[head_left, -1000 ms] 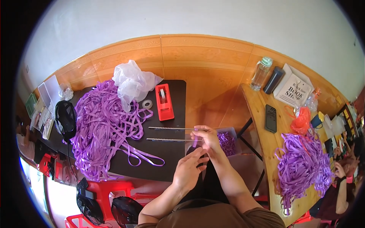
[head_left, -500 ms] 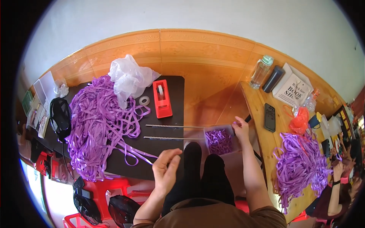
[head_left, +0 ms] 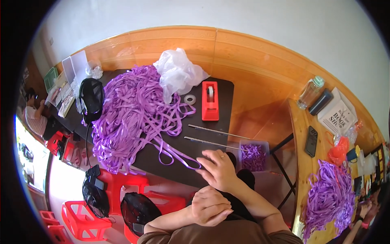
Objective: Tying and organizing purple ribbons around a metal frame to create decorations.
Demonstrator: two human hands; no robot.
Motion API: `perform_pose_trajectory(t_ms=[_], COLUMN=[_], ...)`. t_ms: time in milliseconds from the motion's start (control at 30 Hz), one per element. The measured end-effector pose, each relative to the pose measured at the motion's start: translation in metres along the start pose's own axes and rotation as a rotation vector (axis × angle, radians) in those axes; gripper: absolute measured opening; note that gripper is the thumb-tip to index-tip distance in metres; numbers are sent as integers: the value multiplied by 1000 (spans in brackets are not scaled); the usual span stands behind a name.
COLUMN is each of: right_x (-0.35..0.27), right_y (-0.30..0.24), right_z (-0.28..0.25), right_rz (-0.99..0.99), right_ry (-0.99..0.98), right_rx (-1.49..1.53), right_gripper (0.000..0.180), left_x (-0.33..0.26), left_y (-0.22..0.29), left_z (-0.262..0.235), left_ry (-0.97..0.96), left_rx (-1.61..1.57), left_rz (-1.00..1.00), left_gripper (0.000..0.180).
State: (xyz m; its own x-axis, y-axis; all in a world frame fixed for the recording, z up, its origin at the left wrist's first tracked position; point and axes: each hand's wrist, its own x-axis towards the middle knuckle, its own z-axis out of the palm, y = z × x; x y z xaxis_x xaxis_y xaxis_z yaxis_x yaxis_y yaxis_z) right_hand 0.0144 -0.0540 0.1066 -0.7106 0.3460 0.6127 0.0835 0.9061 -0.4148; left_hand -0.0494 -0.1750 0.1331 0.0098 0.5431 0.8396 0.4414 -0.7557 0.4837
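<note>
Purple ribbon loop (head_left: 178,156) under right hand's (head_left: 219,171) spread fingers; left hand (head_left: 209,206) fisted; two rods (head_left: 215,138).

Bright purple ribbon (head_left: 134,110) heaped on a black table (head_left: 227,87), one purple strand (head_left: 174,156) trailing to the near edge. Red tape dispenser (head_left: 210,101) with a black core; clear, faintly grey tape roll (head_left: 189,99) beside it. Milky white plastic bag (head_left: 177,74). Two silvery metal rods (head_left: 215,137). Clear box (head_left: 253,156) full of purple scraps. Orange-brown wood panelling (head_left: 260,65) under a white wall. Second purple ribbon pile (head_left: 327,199) on a honey-coloured side table (head_left: 298,134), with a black phone (head_left: 311,141), an orange bag (head_left: 338,149) and a clear bottle (head_left: 309,92) with a pale green cap. Red plastic stools (head_left: 85,219) below. Brown sleeves (head_left: 227,234), black trousers.
</note>
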Motion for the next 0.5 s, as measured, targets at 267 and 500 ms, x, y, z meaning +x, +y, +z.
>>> perform_pose_trajectory(t_ms=[267,500], right_x=[-2,-8], right_y=[3,-17], right_z=[-6,-15], right_rz=[-47,50], right_ry=[-64,-192], right_rx=[65,-87], right_gripper=[16,30], left_x=[-23,-31], left_y=[-14,-50], left_z=[-43,-105], left_ry=[188,374], left_rx=[160,751], left_rz=[-286,-385], left_gripper=[4,18])
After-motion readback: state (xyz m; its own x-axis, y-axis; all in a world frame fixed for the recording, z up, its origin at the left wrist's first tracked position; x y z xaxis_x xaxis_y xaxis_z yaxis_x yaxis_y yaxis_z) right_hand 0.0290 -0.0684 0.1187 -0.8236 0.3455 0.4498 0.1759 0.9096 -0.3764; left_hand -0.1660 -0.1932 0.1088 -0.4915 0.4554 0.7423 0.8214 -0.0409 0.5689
